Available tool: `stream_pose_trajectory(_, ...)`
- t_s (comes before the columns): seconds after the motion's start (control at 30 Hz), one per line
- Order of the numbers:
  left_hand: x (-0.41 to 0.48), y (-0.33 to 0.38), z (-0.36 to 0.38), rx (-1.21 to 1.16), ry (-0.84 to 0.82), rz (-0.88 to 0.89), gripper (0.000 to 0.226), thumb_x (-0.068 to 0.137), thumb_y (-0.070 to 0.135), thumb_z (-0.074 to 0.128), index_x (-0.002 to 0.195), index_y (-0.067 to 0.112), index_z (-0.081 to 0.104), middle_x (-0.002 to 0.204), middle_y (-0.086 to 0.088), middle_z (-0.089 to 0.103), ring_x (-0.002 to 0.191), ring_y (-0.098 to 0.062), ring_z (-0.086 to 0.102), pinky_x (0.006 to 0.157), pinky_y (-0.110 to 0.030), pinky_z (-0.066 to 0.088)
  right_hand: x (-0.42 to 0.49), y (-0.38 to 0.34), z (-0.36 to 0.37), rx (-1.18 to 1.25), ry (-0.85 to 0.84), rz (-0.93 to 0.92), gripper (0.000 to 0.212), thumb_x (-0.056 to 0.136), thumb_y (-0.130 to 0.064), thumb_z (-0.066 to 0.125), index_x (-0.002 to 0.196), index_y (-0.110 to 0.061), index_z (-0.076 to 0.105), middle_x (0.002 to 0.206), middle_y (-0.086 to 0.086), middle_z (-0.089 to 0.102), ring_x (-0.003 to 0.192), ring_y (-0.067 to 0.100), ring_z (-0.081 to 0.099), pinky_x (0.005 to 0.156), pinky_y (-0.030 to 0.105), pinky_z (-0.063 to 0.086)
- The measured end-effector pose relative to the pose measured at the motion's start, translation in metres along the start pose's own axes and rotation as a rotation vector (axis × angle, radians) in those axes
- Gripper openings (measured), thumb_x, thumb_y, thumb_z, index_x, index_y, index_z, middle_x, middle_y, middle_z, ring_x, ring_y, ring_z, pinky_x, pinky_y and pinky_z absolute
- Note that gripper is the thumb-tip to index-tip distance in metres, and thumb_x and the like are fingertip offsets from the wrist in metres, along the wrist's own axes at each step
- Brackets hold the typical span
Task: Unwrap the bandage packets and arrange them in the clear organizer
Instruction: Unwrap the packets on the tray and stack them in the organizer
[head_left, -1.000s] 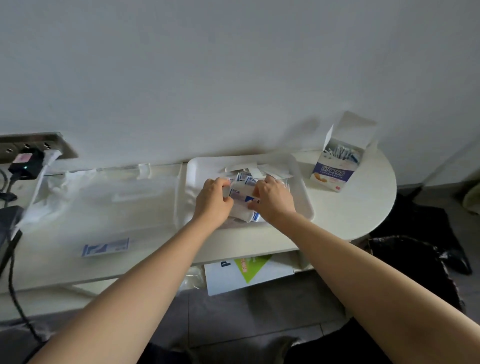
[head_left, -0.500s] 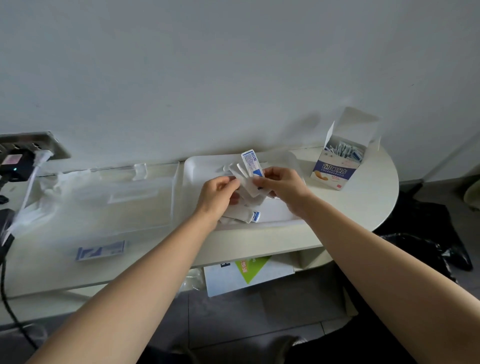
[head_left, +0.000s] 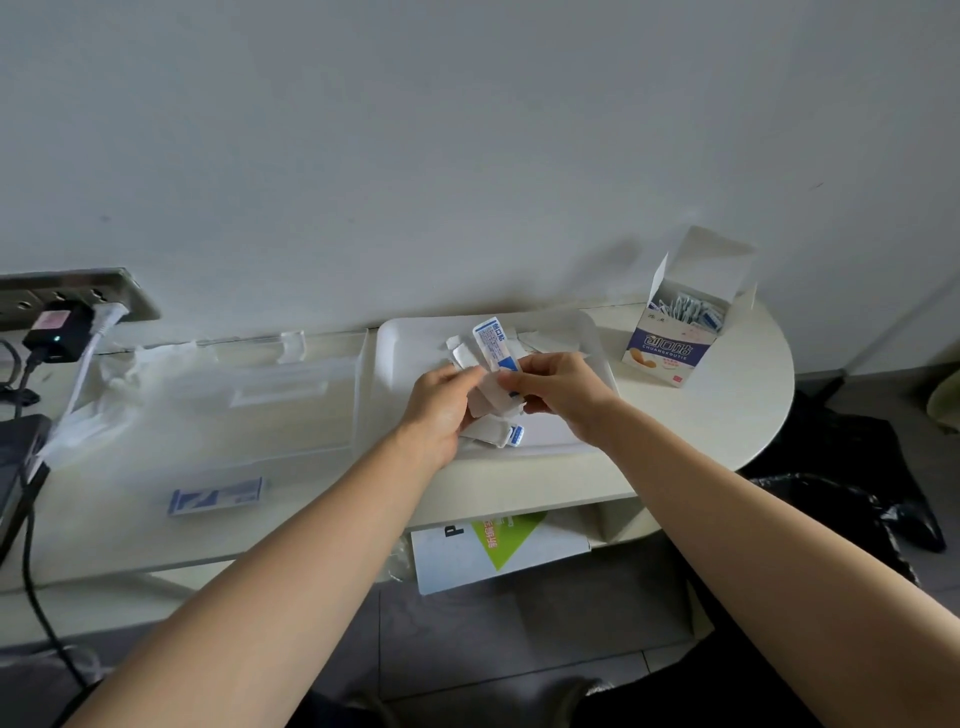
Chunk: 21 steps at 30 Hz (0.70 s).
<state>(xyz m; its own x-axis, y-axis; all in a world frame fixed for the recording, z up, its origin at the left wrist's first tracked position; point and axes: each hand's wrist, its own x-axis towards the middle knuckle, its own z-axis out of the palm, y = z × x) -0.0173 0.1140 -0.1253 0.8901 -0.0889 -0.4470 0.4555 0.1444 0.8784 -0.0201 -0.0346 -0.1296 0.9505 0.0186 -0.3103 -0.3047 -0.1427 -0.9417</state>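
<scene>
Some bandage packets (head_left: 492, 349) have been lifted up off the tray (head_left: 410, 345) by the left hand (head_left: 439, 402) and right hand (head_left: 563, 389).

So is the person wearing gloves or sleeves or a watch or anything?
No. The left hand and right hand have no gloves, and no rings or watch that I can see. The left arm and right arm are uncovered too, with no sleeves in view down to the picture's edge.

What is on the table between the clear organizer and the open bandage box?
The white tray lies there, seen in the head view, with the left hand and right hand holding bandage packets over it.
</scene>
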Motion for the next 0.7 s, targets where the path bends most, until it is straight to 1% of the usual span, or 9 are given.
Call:
stream_pose_trajectory(0.13, 0.004, 0.002, -0.002, -0.097, 0.056, -0.044, 0.025, 0.093, 0.005, 0.043, 0.084, 0.015, 0.064, 0.087, -0.008, 0.064, 0.08, -0.021, 0.059, 0.075, -0.035, 0.05, -0.002, -0.001, -0.004, 0.123, 0.021, 0.007, 0.008, 0.087, -0.017, 0.068, 0.08, -0.012, 0.067, 0.075, 0.004, 0.064, 0.069, 0.013, 0.056, 0.071, 0.025, 0.045)
stream_pose_trajectory(0.2, 0.006, 0.003, -0.003, -0.141, 0.068, -0.084, 0.03, 0.092, 0.004, 0.037, 0.082, 0.017, 0.063, 0.086, -0.004, 0.064, 0.079, -0.017, 0.057, 0.072, -0.03, 0.046, -0.004, -0.002, -0.005, 0.172, -0.054, 0.036, 0.015, 0.087, -0.015, 0.068, 0.073, -0.013, 0.063, 0.071, 0.002, 0.062, 0.066, 0.012, 0.055, 0.068, 0.021, 0.045)
stream_pose_trajectory(0.27, 0.005, 0.003, -0.002, -0.173, 0.075, -0.115, 0.029, 0.091, 0.004, 0.038, 0.076, 0.018, 0.059, 0.085, -0.002, 0.065, 0.078, -0.016, 0.058, 0.074, -0.03, 0.043, -0.007, -0.002, -0.004, 0.174, -0.166, 0.059, 0.014, 0.085, -0.012, 0.068, 0.073, -0.013, 0.063, 0.074, 0.004, 0.062, 0.067, 0.012, 0.055, 0.067, 0.021, 0.046)
stream_pose_trajectory(0.33, 0.005, 0.003, 0.0, -0.21, 0.075, -0.147, 0.027, 0.09, 0.006, 0.039, 0.076, 0.018, 0.059, 0.088, -0.006, 0.067, 0.081, -0.018, 0.059, 0.08, -0.033, 0.044, -0.009, -0.003, 0.0, 0.142, -0.239, 0.061, 0.007, 0.084, -0.011, 0.07, 0.08, -0.013, 0.064, 0.081, 0.008, 0.063, 0.07, 0.014, 0.055, 0.071, 0.024, 0.045)
stream_pose_trajectory(0.47, 0.01, -0.001, 0.001, -0.239, 0.041, -0.192, 0.033, 0.09, 0.01, 0.034, 0.092, 0.018, 0.066, 0.106, -0.011, 0.07, 0.102, -0.026, 0.06, 0.104, -0.044, 0.04, -0.008, -0.005, 0.007, 0.061, -0.257, 0.047, 0.009, 0.083, -0.011, 0.071, 0.089, -0.012, 0.064, 0.082, 0.008, 0.064, 0.069, 0.015, 0.055, 0.073, 0.026, 0.045)
stream_pose_trajectory(0.53, 0.012, -0.002, 0.0, -0.22, 0.031, -0.196, 0.035, 0.093, 0.013, 0.031, 0.1, 0.021, 0.065, 0.11, -0.008, 0.07, 0.103, -0.022, 0.06, 0.103, -0.04, 0.039, -0.007, -0.005, 0.006, 0.038, -0.253, 0.056, 0.016, 0.083, -0.011, 0.071, 0.097, -0.012, 0.064, 0.081, 0.006, 0.064, 0.065, 0.012, 0.055, 0.07, 0.024, 0.046)
stream_pose_trajectory(0.6, 0.013, -0.002, -0.001, -0.215, 0.024, -0.2, 0.035, 0.096, 0.014, 0.028, 0.091, 0.023, 0.061, 0.103, -0.004, 0.068, 0.092, -0.016, 0.057, 0.094, -0.036, 0.036, -0.006, -0.006, 0.005, 0.0, -0.277, 0.061, 0.017, 0.084, -0.013, 0.07, 0.101, -0.011, 0.066, 0.078, 0.004, 0.064, 0.06, 0.009, 0.054, 0.066, 0.021, 0.046)
stream_pose_trajectory(0.63, 0.013, -0.002, -0.002, -0.215, 0.012, -0.198, 0.035, 0.096, 0.013, 0.027, 0.089, 0.024, 0.06, 0.1, -0.003, 0.067, 0.091, -0.015, 0.055, 0.091, -0.036, 0.035, -0.006, -0.007, 0.004, -0.017, -0.296, 0.068, 0.015, 0.085, -0.014, 0.07, 0.1, -0.012, 0.068, 0.076, 0.002, 0.064, 0.059, 0.008, 0.053, 0.065, 0.02, 0.046)
stream_pose_trajectory(0.7, 0.013, -0.003, -0.003, -0.209, -0.051, -0.197, 0.036, 0.096, 0.012, 0.027, 0.097, 0.022, 0.062, 0.102, -0.003, 0.068, 0.097, -0.017, 0.056, 0.094, -0.036, 0.037, -0.005, -0.008, 0.003, -0.042, -0.326, 0.084, 0.009, 0.085, -0.016, 0.07, 0.094, -0.014, 0.069, 0.072, -0.001, 0.063, 0.06, 0.009, 0.048, 0.065, 0.02, 0.043)
